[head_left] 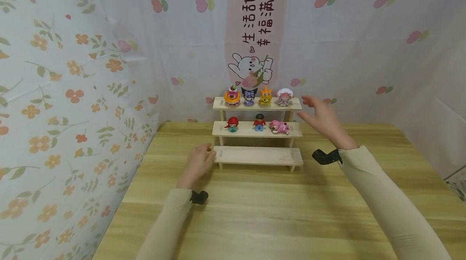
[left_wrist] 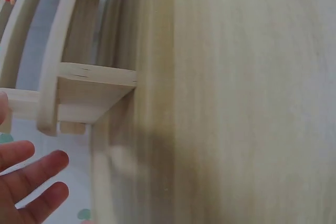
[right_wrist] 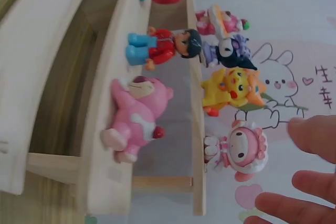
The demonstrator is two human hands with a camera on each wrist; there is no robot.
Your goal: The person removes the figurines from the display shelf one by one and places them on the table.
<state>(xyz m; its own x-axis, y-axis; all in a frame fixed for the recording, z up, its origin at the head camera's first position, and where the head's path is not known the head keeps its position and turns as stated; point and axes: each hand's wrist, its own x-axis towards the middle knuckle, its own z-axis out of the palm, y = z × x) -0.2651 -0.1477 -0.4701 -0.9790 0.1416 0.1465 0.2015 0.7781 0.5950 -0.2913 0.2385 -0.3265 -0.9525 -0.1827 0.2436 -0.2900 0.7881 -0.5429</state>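
A three-tier wooden display stand (head_left: 257, 155) holds small toy figures on its upper two tiers. On the top tier, a white-hatted pink figure (right_wrist: 244, 148) stands nearest my right hand (head_left: 325, 122), beside a yellow figure (right_wrist: 228, 88), a black-eared purple one (head_left: 249, 96) and a fruit-topped one (head_left: 232, 96). The middle tier carries a red-haired figure (head_left: 232, 124), a boy figure in red and blue (right_wrist: 163, 47) and a pink bear lying down (right_wrist: 137, 114). My right hand, fingers spread, hovers off the stand's right end. By the lowest tier's left end, my left hand (head_left: 198, 165) holds nothing; whether it touches the stand I cannot tell.
The stand rests on a wood-grain table (head_left: 262, 215) near its back edge. Behind hangs a white cloth (head_left: 189, 21) printed with fruit, writing and a rabbit. A flowered cloth (head_left: 54, 102) borders the left side. Each wrist wears a black camera mount (head_left: 325, 157).
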